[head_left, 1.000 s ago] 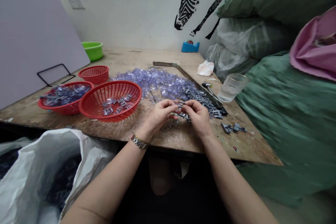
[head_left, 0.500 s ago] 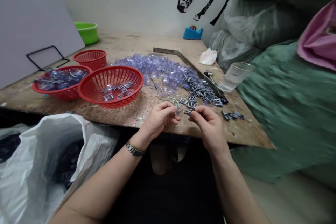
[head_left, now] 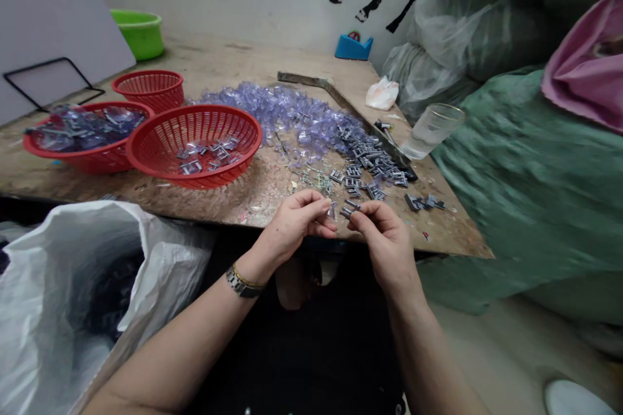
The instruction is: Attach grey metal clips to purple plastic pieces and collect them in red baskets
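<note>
The left hand (head_left: pixel 296 220) has its fingers curled in and pinches a small clear piece (head_left: pixel 332 210) between thumb and fingers. The right hand (head_left: pixel 388 233) is curled too, and its thumb and finger pinch a small gray piece (head_left: pixel 347 213). The two little pieces are near each other, with a small gap between them, by the front edge of the brown surface (head_left: pixel 257 201). Past the hands is a pile of gray pieces (head_left: pixel 372 157), right next to a big heap of see-through purple pieces (head_left: pixel 292 107). A big red basket (head_left: pixel 163 136) on the left has some pieces inside.
</note>
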A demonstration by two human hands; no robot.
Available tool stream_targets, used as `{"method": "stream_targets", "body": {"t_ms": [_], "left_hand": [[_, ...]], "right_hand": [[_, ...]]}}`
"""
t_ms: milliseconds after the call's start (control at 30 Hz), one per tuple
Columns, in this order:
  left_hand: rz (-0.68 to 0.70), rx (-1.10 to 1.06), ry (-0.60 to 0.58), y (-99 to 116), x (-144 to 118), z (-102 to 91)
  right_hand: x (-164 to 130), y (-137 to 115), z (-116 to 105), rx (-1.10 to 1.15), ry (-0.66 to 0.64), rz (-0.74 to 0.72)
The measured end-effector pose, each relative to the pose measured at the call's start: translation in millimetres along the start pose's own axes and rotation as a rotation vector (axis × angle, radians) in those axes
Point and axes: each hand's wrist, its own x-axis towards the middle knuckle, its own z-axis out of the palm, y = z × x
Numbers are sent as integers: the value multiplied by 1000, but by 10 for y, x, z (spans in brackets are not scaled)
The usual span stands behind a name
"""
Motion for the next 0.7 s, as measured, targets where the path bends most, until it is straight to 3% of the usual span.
{"method": "stream_targets", "body": {"t_ms": [500, 700], "left_hand": [[36, 189, -32, -88, -37, 88], [96, 334, -53, -69, -62, 113]], "right_hand": [[-118, -13, -43, -177, 35, -85], [-161, -23, -88, -360, 70, -212]]}}
